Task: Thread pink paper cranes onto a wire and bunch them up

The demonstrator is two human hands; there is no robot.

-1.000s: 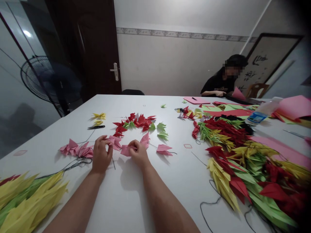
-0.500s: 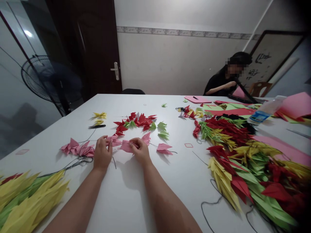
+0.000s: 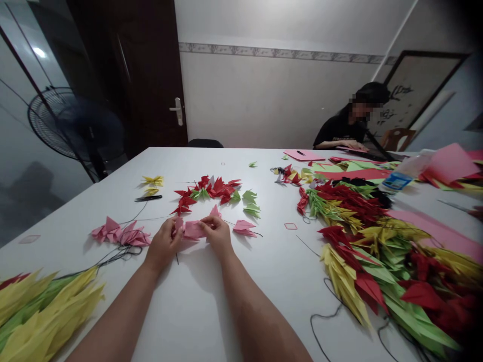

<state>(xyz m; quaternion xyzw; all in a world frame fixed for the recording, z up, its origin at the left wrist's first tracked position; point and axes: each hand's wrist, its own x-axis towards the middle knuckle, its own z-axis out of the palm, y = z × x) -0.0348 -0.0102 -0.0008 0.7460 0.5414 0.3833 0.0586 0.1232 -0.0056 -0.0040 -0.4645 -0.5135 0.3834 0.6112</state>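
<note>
Small pink folded-paper piece (image 3: 193, 230) sat between the hands: right hand (image 3: 219, 238) pinched its end, left hand (image 3: 164, 245) gripped adjoining pink paper (image 3: 179, 224). Probably light, crushable; creased edges seemed the best hold.

Plain pink is being shown by the central paper pieces (image 3: 193, 230), and it is being repeated in the left-hand cluster (image 3: 121, 234). Red is being broken up by light green in the paper arc (image 3: 222, 190); beside it, light green is being displayed by 2 pieces (image 3: 251, 203). Red, green and yellow are being mixed in the large pile (image 3: 392, 286), while yellow and green are being striped in the nearer heap (image 3: 56, 317). These colours are being set off by the white tabletop (image 3: 192, 317). Blue is being carried by the bottle label (image 3: 394, 181). Dark motifs are being repeated along the grey wall border (image 3: 260, 52).
</note>
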